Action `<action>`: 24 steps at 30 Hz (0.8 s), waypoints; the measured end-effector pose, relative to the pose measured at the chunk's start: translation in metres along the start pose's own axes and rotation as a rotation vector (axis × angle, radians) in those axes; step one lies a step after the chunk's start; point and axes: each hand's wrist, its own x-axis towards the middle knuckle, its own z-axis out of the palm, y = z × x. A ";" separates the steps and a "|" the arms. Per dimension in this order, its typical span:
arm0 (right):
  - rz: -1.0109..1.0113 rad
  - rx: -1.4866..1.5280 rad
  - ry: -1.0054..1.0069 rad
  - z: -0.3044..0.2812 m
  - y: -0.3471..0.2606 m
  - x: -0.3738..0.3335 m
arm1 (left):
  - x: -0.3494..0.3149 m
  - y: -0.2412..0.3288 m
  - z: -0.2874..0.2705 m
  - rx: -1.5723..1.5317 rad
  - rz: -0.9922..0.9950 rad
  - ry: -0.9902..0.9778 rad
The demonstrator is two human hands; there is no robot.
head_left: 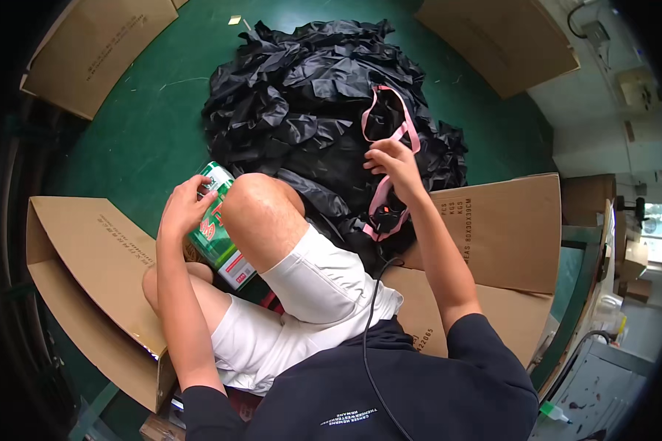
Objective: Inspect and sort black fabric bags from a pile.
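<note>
My left hand [187, 207] grips the upper left edge of a green package [221, 228] with white and red print, its thumb and fingers over the side. The package leans upright against my bent knee. Out over a heap of crumpled shiny black sheeting [301, 95], my right hand [392, 163] has its fingers loosely curved and apart. A pink strap [408, 131] loops above that hand and seems to pass beneath it. Below, a second stretch of pink strap [380, 195] runs to a black piece with a small orange-red spot.
An opened cardboard box [99, 235] stands at my left, and another carton [493, 228] at my right. Two more cartons sit far left [103, 44] and far right [500, 44] on the green floor [165, 88]. A black cable [368, 345] runs down my shirt.
</note>
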 end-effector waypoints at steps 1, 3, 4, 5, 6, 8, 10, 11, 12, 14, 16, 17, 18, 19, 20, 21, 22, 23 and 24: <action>0.141 0.047 -0.051 0.006 0.016 0.013 | -0.008 0.004 0.004 0.003 0.006 0.013; 0.303 0.157 -0.065 0.044 0.048 0.078 | 0.016 -0.001 -0.027 0.053 0.059 0.078; 0.389 0.121 -0.029 0.052 0.074 0.093 | 0.012 -0.006 -0.022 0.039 0.045 0.076; 0.471 0.088 0.011 0.056 0.095 0.105 | 0.007 -0.007 -0.019 0.029 0.037 0.074; 0.483 0.041 0.081 0.063 0.112 0.113 | 0.002 -0.005 -0.019 0.022 0.012 0.065; 0.377 0.072 0.213 0.077 0.125 0.134 | 0.000 -0.010 -0.018 0.034 -0.001 0.072; 0.289 0.274 0.265 0.076 0.135 0.154 | -0.001 -0.008 -0.017 0.028 -0.013 0.062; 0.292 0.308 0.262 0.077 0.135 0.166 | -0.002 -0.009 -0.018 0.027 -0.022 0.069; 0.298 0.344 0.287 0.077 0.133 0.174 | -0.001 -0.008 -0.018 0.020 -0.008 0.070; 0.285 0.401 0.348 0.069 0.123 0.191 | 0.002 -0.004 -0.020 -0.001 0.015 0.069; 0.128 0.259 0.318 0.082 0.096 0.195 | 0.003 -0.012 -0.023 0.013 0.013 0.087; 0.032 0.178 0.272 0.095 0.074 0.192 | 0.000 -0.017 -0.025 0.034 0.014 0.100; -0.097 0.213 0.238 0.109 0.051 0.187 | -0.002 -0.019 -0.028 0.027 0.009 0.113; -0.229 0.246 0.207 0.120 0.026 0.181 | -0.001 -0.020 -0.029 0.030 0.009 0.118; -0.303 0.257 0.122 0.131 -0.002 0.173 | -0.003 -0.021 -0.031 0.035 0.007 0.128; -0.443 0.221 0.037 0.149 -0.033 0.157 | -0.006 -0.022 -0.034 0.030 0.002 0.145; -0.504 0.165 -0.024 0.164 -0.063 0.141 | -0.006 -0.022 -0.035 0.004 0.026 0.150; -0.563 0.116 -0.092 0.183 -0.089 0.124 | -0.009 -0.021 -0.039 -0.017 0.042 0.160; -0.655 -0.014 -0.127 0.203 -0.110 0.103 | -0.012 -0.021 -0.040 -0.111 0.064 0.182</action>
